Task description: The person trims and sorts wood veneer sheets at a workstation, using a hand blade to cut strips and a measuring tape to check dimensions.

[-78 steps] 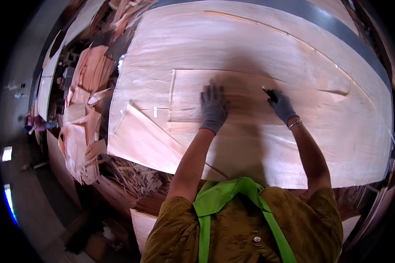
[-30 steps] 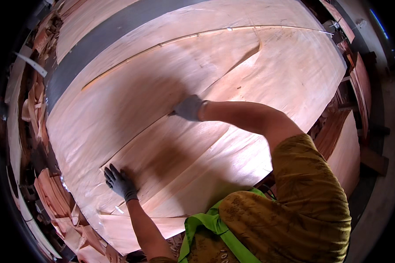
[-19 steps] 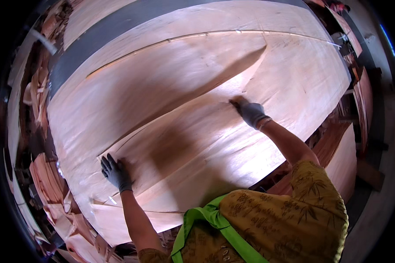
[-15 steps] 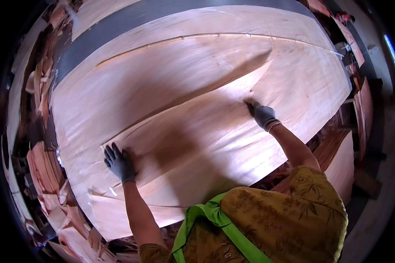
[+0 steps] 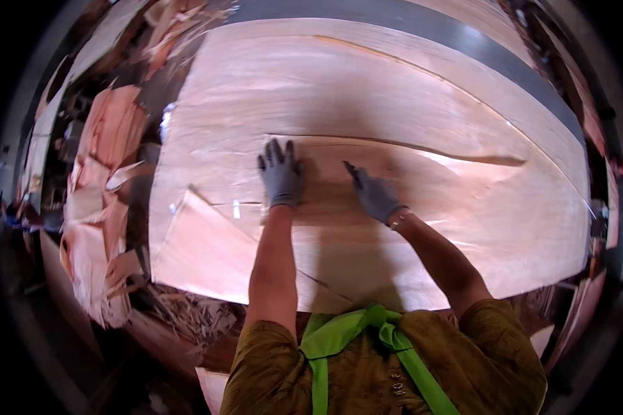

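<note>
My left hand, in a grey glove with dark fingertips, lies flat with fingers spread on the left end of a long veneer strip. That piece rests on a large pale wood veneer sheet; its far edge lifts slightly and throws a shadow. My right hand, gloved alike, is over the strip to the right of the left hand. Its fingers are closed around a slim dark knife-like tool, pointing away and left; the grip hides most of it.
A loose triangular veneer flap lies at the sheet's near left corner. A long curved split crosses the far side. Stacked veneer scraps stand at the left, with shreds below. A grey band runs beyond the sheet.
My view has turned and shifted. My right hand has come left along the strip, closer to my left hand. My left hand stays flat at the strip's left end.
</note>
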A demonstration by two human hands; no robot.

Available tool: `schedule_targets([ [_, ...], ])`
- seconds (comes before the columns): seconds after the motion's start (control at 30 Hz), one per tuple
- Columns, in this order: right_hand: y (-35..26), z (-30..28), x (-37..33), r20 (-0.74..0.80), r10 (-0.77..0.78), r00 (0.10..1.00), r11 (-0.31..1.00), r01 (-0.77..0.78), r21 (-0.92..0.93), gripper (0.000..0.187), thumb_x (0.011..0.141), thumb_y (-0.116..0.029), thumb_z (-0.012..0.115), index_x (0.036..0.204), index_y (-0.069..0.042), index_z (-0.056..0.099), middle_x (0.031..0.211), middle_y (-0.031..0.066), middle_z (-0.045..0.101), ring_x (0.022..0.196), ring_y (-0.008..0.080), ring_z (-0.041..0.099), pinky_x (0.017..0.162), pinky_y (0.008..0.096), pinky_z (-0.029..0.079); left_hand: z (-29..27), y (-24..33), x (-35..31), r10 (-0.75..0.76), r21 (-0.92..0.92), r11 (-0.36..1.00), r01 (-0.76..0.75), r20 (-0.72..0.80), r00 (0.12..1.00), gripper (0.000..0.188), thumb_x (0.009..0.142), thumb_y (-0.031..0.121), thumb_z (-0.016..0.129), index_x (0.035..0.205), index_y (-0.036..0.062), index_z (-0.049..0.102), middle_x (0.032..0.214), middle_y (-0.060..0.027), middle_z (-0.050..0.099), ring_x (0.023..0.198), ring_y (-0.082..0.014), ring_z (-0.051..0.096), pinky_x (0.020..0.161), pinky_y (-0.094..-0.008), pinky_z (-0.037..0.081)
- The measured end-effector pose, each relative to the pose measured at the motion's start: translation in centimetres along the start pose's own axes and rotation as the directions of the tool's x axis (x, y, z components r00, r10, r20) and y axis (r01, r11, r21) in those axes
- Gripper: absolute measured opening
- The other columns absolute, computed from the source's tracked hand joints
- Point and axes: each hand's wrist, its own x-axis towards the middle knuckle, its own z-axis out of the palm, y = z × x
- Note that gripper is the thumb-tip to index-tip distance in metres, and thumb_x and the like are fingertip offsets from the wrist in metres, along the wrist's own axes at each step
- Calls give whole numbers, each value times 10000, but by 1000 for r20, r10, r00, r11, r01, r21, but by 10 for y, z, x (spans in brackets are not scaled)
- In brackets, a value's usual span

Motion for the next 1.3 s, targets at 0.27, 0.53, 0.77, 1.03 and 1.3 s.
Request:
schedule_targets([
  [0.27,-29,53,37,36,78,996,996,-80,46,228,864,-189,454,1033,-50,516,824,213,650,794,399,628,712,509,468,-28,-2,-41,145,-140,981,-137,52,988,434,827,280,519,1216,88,528,1275,-104,491,1267,-353,347,1087,-502,192],
  [0.53,-71,47,44,99,-5,995,998,12,-62,220,873,-187,439,992,-44,557,827,206,658,764,371,647,674,491,497,-21,-43,-32,-140,-142,979,147,59,988,385,825,207,503,1187,79,533,1261,-126,494,1247,-339,370,1051,-502,233],
  [0.77,-164,58,116,70,-98,993,988,105,-116,258,877,-198,448,1009,-33,595,901,168,678,820,317,674,682,452,526,-19,-32,-25,-165,-33,986,165,3,986,547,867,342,463,1364,134,367,1439,-107,330,1344,-286,269,1079,-543,141],
  [1.03,-158,59,104,203,-119,972,950,170,-261,280,884,-199,433,1056,-41,588,946,154,678,846,311,673,662,467,528,-24,-31,-21,-223,158,968,194,189,956,671,866,453,445,1451,211,225,1522,-34,187,1399,-271,164,1085,-548,89],
  [1.3,-96,71,3,202,-142,969,958,186,-216,229,852,-165,458,971,-23,593,810,185,673,715,339,672,580,472,510,-19,-36,-28,-245,88,968,236,97,965,521,905,285,372,1409,164,321,1503,-27,241,1379,-249,220,1079,-571,114],
])
